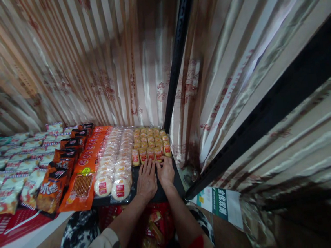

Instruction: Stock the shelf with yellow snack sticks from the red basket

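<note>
The left hand [147, 179] lies palm down with its fingers stretched forward, closed round nothing, their tips at the near faces of the small cakes [150, 154]. The right hand [166, 172] is beside it, fingers bent against the same row at its right end; whether it pinches a cake I cannot tell. Five of these wrapped cakes stand across the front, just ahead of the fingertips, with several more rows packed behind (too crowded to count surely). All stand on a dark shelf [158, 195], bare under the wrists.

To the left run two lines of round cakes [121, 189] in clear wrap, overlapping, one full face showing at the front of each. Next come one line of orange packets [79, 187], the front one showing brown sticks through its window, one line of brown-and-orange bags [50, 190], and many white bags [8, 191].

Below the hands, a red container [167, 222] holds yellow wrapped pieces [155, 232], partly hidden by the arms. A red basket [7, 227] sits under the white bags. Two black posts [176, 59] cross the pale printed curtain [103, 67].
</note>
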Tool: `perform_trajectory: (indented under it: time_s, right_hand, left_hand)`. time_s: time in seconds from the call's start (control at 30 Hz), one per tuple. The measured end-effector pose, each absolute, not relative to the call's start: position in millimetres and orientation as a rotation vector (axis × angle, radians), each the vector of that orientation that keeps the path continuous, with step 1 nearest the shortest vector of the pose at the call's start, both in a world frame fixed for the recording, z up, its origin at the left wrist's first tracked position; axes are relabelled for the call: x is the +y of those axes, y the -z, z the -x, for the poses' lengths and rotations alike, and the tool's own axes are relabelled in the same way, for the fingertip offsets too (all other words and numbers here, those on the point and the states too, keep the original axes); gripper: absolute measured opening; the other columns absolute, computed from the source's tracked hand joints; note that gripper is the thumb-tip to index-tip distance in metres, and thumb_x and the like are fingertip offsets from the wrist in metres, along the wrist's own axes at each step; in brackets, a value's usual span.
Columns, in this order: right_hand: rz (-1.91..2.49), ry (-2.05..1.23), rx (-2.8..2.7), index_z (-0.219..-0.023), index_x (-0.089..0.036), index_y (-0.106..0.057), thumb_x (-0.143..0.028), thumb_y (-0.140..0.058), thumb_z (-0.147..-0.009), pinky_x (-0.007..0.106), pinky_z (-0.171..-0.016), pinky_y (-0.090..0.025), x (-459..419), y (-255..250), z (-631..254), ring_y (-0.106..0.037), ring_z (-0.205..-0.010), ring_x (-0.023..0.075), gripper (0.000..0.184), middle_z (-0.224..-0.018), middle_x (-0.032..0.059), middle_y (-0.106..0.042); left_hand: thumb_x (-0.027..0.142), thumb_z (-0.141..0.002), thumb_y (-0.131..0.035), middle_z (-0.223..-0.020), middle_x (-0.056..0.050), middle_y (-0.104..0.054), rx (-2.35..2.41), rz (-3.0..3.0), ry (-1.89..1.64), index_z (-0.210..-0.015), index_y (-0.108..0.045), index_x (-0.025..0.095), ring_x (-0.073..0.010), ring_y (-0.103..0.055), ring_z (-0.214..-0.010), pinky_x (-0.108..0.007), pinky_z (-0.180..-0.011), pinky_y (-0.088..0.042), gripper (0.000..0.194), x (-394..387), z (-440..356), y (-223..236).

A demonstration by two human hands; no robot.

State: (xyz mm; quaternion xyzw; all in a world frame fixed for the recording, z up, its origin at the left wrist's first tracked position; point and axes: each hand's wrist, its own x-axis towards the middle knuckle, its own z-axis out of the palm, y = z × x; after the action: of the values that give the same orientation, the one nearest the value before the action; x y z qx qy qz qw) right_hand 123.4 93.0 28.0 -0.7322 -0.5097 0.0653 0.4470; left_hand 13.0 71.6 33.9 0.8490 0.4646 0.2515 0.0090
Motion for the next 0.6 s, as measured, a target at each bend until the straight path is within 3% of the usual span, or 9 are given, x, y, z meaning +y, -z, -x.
perform_trajectory:
  time_s: [0.23,0.6]
  right_hand:
    - [1.718,-0.164,-1.248,-0.093,-0.017,-0.058,-0.033,-0.045,-0.082,0.030,-0.071,-0.049,89.7,-29.3,-125.2,-0.057,-0.071,0.0141,0.023,-0.103,0.0094,-0.054]
    - [1.669,-0.111,-1.241,-0.093,-0.017,-0.060,-0.023,-0.046,-0.080,0.034,-0.084,-0.047,68.8,-33.9,-119.9,-0.056,-0.086,0.0174,0.021,-0.108,0.0116,-0.055]
  left_hand:
    - [0.009,-0.077,-0.040,-0.146,-0.013,-0.033,1.377,-2.680,-0.846,-0.135,-0.037,0.011,-0.0240,-0.020,-0.139,-0.047,-0.109,-0.029,0.058,68.6,-11.2,-37.7]
    - [0.008,-0.077,-0.038,-0.140,-0.015,-0.041,1.203,-2.615,-0.926,-0.121,-0.052,0.011,-0.0246,-0.026,-0.136,-0.051,-0.107,-0.032,0.047,56.2,-4.2,-34.8]
